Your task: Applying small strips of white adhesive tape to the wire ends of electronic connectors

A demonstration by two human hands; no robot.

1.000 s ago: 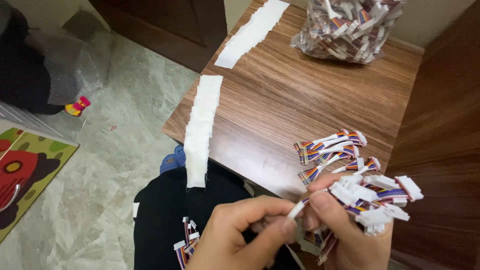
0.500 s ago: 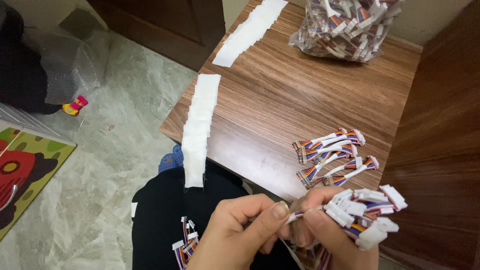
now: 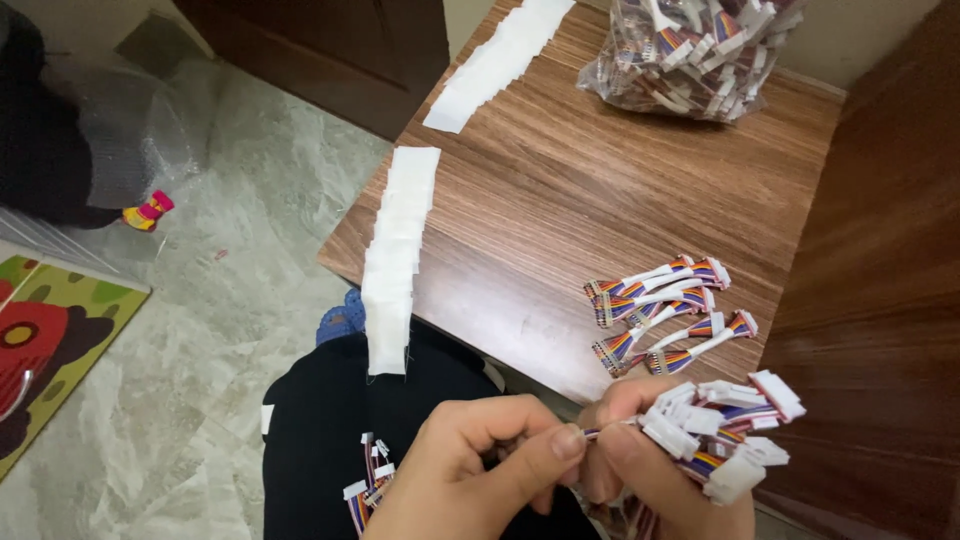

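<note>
Left hand (image 3: 470, 470): I see thumb and forefinger pinched together on the thin end of one cable, low centre of frame, over the lap.
Right hand (image 3: 640, 470): closed around a bundle of rainbow ribbon cables (image 3: 720, 435) with white connectors and white tags; its fingertips meet the left hand's at the pinch point.
Finished-looking cables (image 3: 665, 310): small pile on the wooden table (image 3: 560, 190), near its front edge, just beyond the right hand, not touching it.
Label strips: one white strip (image 3: 395, 250) hangs off the table's left edge onto the lap; a second strip (image 3: 500, 60) lies farther back.
Bag (image 3: 695, 50): clear plastic, full of the same cables, far side of the table.
Lap: a few loose cables (image 3: 365, 485) on dark trousers, beside the left hand.
</note>
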